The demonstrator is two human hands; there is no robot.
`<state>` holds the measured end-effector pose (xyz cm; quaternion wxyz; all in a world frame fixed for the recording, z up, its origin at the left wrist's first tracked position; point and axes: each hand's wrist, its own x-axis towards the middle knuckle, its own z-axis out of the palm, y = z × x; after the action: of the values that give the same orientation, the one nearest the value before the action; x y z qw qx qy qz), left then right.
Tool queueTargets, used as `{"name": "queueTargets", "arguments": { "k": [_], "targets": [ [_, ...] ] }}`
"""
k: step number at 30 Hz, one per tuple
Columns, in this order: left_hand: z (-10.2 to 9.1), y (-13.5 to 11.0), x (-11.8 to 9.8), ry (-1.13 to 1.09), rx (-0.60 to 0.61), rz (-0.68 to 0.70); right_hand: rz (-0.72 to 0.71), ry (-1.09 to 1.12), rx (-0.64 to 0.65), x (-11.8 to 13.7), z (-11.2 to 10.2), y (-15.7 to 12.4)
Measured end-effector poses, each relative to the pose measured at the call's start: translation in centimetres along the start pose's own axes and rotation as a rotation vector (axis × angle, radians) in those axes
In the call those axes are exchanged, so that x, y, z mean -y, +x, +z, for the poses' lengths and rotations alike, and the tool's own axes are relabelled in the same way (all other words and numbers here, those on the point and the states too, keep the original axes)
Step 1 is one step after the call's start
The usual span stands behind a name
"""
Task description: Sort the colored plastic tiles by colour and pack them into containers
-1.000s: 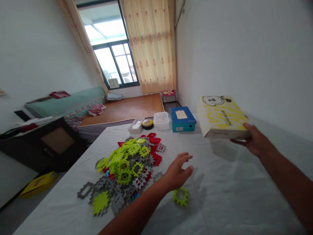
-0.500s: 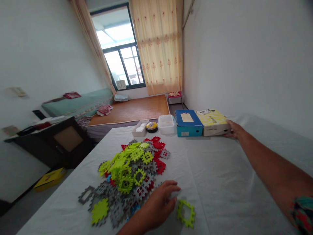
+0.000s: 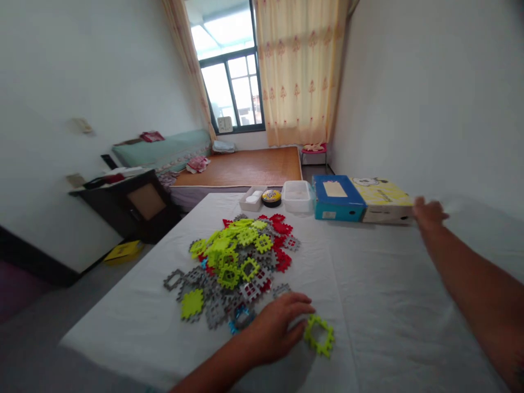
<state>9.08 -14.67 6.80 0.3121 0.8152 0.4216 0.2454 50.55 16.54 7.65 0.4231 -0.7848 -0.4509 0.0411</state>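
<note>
My left hand (image 3: 282, 325) hovers over or rests on the white cloth, fingers stretched and thumb apart, with nothing seen in it. Beside its fingertips lies a lime-green toothed frame piece (image 3: 319, 334). A heap of interlocking plastic pieces (image 3: 229, 256), lime green, grey, red and a few blue, spreads to its left. At the far right my right hand (image 3: 430, 212), a little blurred, is by the end of a yellow and white box (image 3: 385, 199), fingers apart; whether it touches the box I cannot tell.
Left of the yellow box, in a row, stand a blue box (image 3: 338, 197), a clear plastic tub (image 3: 297, 197), a round yellow-and-black tin (image 3: 271, 198) and a small white box (image 3: 250, 202). A white wall (image 3: 470, 98) borders the right side. Beyond the table is a bed (image 3: 254, 166).
My right hand has come off the yellow box's end and swung its fingers to the right. My left hand stays near the green frame piece. The whole view has shifted.
</note>
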Motion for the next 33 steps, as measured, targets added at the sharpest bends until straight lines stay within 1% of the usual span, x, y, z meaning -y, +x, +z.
{"name": "queueTargets", "arguments": {
  "k": [1, 2, 3, 4, 6, 7, 8, 9, 10, 11, 12, 13, 15, 16, 19, 21, 24, 27, 28, 30, 33],
  "targets": [
    [-0.3, -0.5, 0.1, 0.042, -0.006, 0.011, -0.057, -0.015, -0.060, 0.6, -0.2, -1.2],
    [-0.8, -1.3, 0.3, 0.090, -0.020, 0.013, -0.138, -0.008, -0.055, 1.3, -0.3, -2.9],
    [-1.5, -2.2, 0.7, 0.146, -0.050, 0.002, -0.259, 0.019, 0.030, 1.9, -0.5, -5.2],
    [-2.3, -3.4, 1.3, 0.213, -0.095, -0.022, -0.439, 0.060, 0.187, 2.4, -0.8, -8.0],
    [-4.3, -6.1, 3.0, 0.389, -0.215, -0.104, -0.810, 0.158, 0.680, 3.2, -1.9, -14.6],
    [-5.4, -7.6, 3.9, 0.483, -0.264, -0.146, -0.998, 0.196, 0.889, 3.4, -2.6, -18.1],
    [-6.3, -9.1, 4.8, 0.562, -0.292, -0.182, -1.146, 0.193, 1.081, 3.5, -3.3, -21.4],
    [-7.1, -10.5, 5.6, 0.617, -0.292, -0.214, -1.261, 0.185, 1.220, 3.6, -4.0, -24.3],
    [-7.6, -11.6, 6.4, 0.658, -0.279, -0.232, -1.352, 0.181, 1.300, 3.6, -4.3, -26.7],
    [-8.0, -12.5, 7.0, 0.686, -0.246, -0.238, -1.427, 0.170, 1.343, 3.6, -4.3, -28.5],
    [-8.1, -13.1, 7.5, 0.701, -0.198, -0.233, -1.481, 0.164, 1.342, 3.7, -4.0, -29.7],
    [-8.0, -13.4, 7.9, 0.707, -0.150, -0.220, -1.513, 0.166, 1.309, 3.8, -3.2, -30.4],
    [-7.7, -13.1, 8.4, 0.710, -0.080, -0.186, -1.508, 0.198, 1.190, 4.2, -1.0, -30.6],
    [-7.5, -12.7, 8.6, 0.713, -0.072, -0.168, -1.480, 0.230, 1.123, 4.6, 0.4, -30.5],
    [-7.3, -10.5, 9.0, 0.748, -0.109, -0.120, -1.393, 0.345, 0.978, 6.4, 3.8, -30.0],
    [-7.5, -8.9, 9.4, 0.789, -0.138, -0.106, -1.345, 0.398, 0.922, 8.2, 5.2, -29.9],
    [-8.0, -6.9, 10.1, 0.839, -0.188, -0.129, -1.230, 0.392, 0.842, 11.7, 7.0, -30.2],
    [-8.9, -5.4, 11.1, 0.836, -0.238, -0.187, -1.098, 0.346, 0.758, 15.4, 9.2, -30.5],
    [-9.3, -4.9, 11.4, 0.823, -0.257, -0.212, -1.076, 0.341, 0.741, 16.6, 10.0, -30.6],
    [-10.3, -4.2, 12.1, 0.794, -0.295, -0.268, -1.078, 0.334, 0.724, 18.8, 11.5, -30.8],
    [-11.6, -3.4, 13.0, 0.761, -0.346, -0.352, -1.115, 0.293, 0.755, 21.7, 13.3, -31.7]
  ]
}}
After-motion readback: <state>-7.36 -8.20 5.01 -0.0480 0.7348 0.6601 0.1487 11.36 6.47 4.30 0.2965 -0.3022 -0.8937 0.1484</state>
